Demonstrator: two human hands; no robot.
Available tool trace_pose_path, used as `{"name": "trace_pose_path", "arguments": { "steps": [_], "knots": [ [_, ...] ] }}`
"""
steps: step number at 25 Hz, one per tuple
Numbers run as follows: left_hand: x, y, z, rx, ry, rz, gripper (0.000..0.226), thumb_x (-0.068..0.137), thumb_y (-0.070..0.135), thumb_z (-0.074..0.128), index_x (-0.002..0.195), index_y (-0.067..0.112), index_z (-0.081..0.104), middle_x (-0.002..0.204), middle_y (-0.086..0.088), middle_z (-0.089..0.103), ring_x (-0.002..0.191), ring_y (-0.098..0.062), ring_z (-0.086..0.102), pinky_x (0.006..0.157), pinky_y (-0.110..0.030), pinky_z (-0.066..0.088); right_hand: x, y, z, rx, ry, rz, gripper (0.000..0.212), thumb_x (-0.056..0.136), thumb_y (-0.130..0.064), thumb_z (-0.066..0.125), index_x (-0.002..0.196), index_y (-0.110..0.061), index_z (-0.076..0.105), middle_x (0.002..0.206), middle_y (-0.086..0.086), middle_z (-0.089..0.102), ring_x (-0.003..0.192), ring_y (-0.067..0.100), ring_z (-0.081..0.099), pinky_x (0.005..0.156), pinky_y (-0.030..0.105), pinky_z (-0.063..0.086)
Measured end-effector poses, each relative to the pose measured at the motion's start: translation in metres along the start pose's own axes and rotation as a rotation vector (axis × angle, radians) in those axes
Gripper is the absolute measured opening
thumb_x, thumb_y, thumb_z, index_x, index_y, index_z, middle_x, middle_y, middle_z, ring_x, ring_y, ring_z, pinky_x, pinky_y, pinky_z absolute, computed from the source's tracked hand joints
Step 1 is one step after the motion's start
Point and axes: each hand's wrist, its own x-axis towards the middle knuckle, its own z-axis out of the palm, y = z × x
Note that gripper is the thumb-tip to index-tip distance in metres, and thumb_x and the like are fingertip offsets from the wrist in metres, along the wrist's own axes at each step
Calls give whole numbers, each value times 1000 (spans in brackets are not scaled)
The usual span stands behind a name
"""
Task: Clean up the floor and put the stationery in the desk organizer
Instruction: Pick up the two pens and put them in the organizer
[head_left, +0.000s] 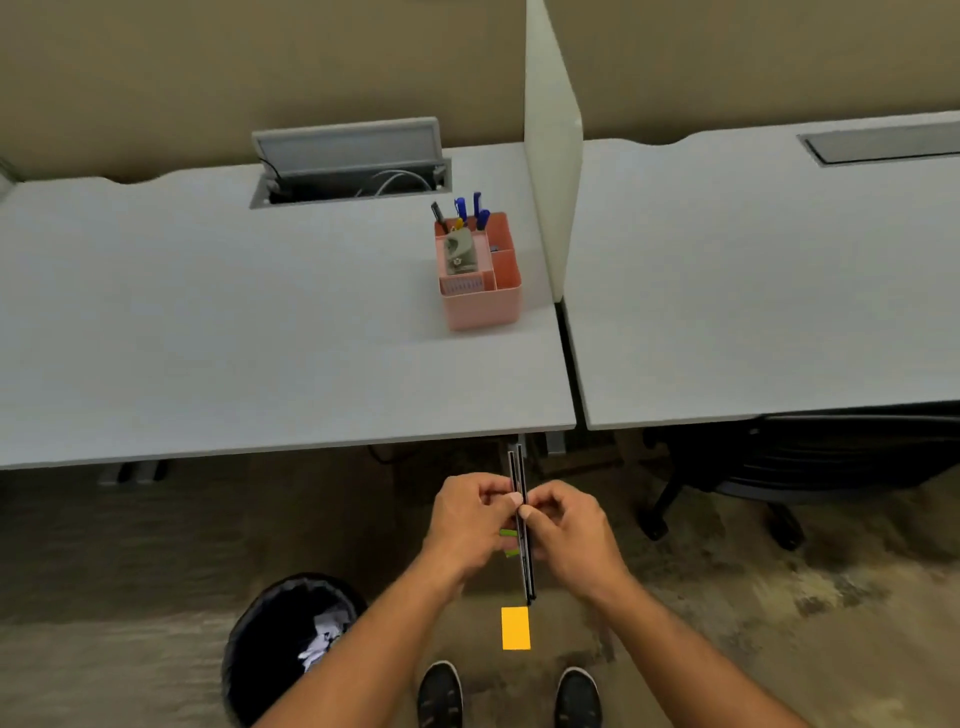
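In the head view, both hands meet near the middle of the scene, just on the near side of the tabletop edge and above the floor. The left hand and right hand each pinch a pair of thin dark pencils, held side by side and almost upright in the picture, their far ends reaching up to the tabletop edge and their near ends pointing down toward a yellow note. Both grips are narrow, thumbs and fingertips closed on the pencils. Small green bits show between the left fingers, beside the pencils; what they are cannot be told. The yellow note lies flat on the floor just beyond the two shoes, between the forearms. To the near left stands a black bin, lined with a bag, with crumpled white paper inside. On the tabletop, far from the hands and close to the white divider, sits the pink organizer; blue pens and a dark one stand in its far compartment, and a greyish item lies in a left one. Behind it an open cable hatch shows wires. A black chair is tucked under the right desk.
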Motion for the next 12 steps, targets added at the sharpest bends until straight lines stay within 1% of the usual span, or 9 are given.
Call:
{"name": "trace_pose_path", "arguments": {
  "steps": [1,3,4,6,8,12],
  "knots": [
    [-7,9,0,12,3,12,13,99,10,69,108,15,77,102,-14,79,92,-26,81,76,-44,69,-3,-8,-6,-12,0,-16,1,91,-25,71,91,-26,72,84,-3,75,78,11,73,71,42,63],
    [-19,27,2,37,5,49,20,99,13,69,119,13,75,106,-11,78,96,-22,80,78,-41,69,-8,-24,-21,-30,-3,-59,3,92,-31,70,90,-33,70,84,-10,73,79,2,70,65,24,58],
    [-24,36,2,44,5,68,23,99,14,69,122,13,74,108,-9,77,97,-21,79,78,-39,69,-9,-31,-26,-35,-4,-80,3,92,-33,70,89,-35,69,85,-12,72,80,-2,69,64,19,56],
    [-29,54,2,45,15,87,24,100,15,69,124,13,73,112,-8,77,99,-21,79,79,-38,68,-9,-45,-35,-33,-4,-101,4,92,-34,69,89,-36,69,86,-12,72,82,-4,69,69,23,60],
    [-30,71,3,49,16,114,20,100,15,68,119,15,75,111,-8,78,99,-20,80,81,-39,68,-3,-59,-44,-20,-11,-121,4,94,-32,68,91,-35,69,88,-11,73,83,-2,70,75,29,64],
    [-15,105,2,7,96,167,15,97,13,72,111,14,77,108,-9,77,92,-23,82,79,-43,69,23,-88,-60,-42,-21,-223,5,95,-31,65,94,-32,70,89,-10,73,83,4,70,78,34,63]
  ]
}}
